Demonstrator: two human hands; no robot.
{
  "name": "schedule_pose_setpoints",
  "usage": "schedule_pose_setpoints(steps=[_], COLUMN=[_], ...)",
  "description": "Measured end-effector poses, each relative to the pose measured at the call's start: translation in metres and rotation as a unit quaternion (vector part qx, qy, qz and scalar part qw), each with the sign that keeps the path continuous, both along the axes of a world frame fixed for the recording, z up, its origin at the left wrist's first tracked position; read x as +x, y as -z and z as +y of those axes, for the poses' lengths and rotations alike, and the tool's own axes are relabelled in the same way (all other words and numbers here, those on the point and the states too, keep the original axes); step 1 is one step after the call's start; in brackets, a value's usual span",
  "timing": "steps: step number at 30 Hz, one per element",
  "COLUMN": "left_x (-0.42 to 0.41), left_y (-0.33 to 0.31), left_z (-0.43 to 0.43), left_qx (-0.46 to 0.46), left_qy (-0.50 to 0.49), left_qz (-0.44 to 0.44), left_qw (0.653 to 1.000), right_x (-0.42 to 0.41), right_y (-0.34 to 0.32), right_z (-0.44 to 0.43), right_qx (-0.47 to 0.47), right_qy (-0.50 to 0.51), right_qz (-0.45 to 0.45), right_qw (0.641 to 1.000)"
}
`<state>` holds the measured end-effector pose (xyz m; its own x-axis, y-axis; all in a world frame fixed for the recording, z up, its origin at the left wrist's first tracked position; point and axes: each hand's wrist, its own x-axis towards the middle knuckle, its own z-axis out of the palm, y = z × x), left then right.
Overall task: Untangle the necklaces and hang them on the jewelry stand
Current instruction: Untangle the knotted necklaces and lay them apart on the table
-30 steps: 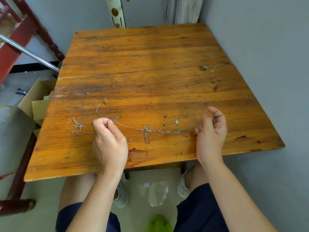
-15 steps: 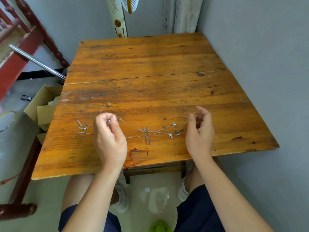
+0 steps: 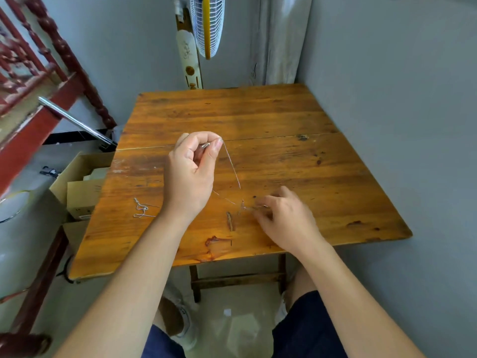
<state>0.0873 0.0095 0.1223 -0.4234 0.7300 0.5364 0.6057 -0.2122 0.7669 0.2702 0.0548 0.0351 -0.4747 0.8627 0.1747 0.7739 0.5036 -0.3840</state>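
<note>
Since prev. frame L hand (image 3: 191,174) has risen, pinching thin silver necklace chain (image 3: 232,166) by its end above brown wooden table (image 3: 258,112); R hand (image 3: 286,218) pinches tangled knot (image 3: 242,208) on tabletop. I judge chain light, limp, fragile: hold near clasp, pull gently.

Silver necklaces (image 3: 232,171); streaked orange-brown table (image 3: 232,112).

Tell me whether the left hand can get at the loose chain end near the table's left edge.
Probably yes: the chain end lies bare on the table, towards the near edge, with nothing over it. But the left hand is pinching a raised strand, so it would have to let go first.
</note>
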Motion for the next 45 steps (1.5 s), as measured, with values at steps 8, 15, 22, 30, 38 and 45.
schedule_pose_setpoints(steps=[8, 15, 22, 30, 38, 45], left_x=[-0.005, -0.009, 0.004, -0.009, -0.061, -0.090], left_y=[-0.012, -0.020, -0.026, -0.018, 0.012, 0.047], left_z=[-0.015, -0.024, -0.030, -0.028, -0.003, 0.038], left_qx=[0.011, 0.000, -0.025, -0.048, -0.126, -0.214], left_qy=[-0.031, -0.040, 0.025, 0.031, -0.054, -0.070], left_qz=[0.020, 0.021, -0.011, -0.134, -0.154, -0.075], left_qw=[0.999, 0.999, 0.999, 0.989, 0.979, 0.971], right_x=[0.012, 0.022, -0.029, -0.037, -0.002, -0.003], right_y=[0.014, 0.000, -0.020, -0.006, 0.000, -0.004], right_z=[0.004, 0.000, -0.027, -0.033, -0.007, 0.041], right_qx=[0.015, -0.002, -0.274, -0.351, -0.388, -0.261], right_qy=[0.128, 0.153, -0.073, -0.046, 0.056, 0.078], right_qz=[0.001, -0.008, 0.232, 0.354, 0.416, 0.313], right_qw=[0.992, 0.988, 0.930, 0.866, 0.820, 0.910])
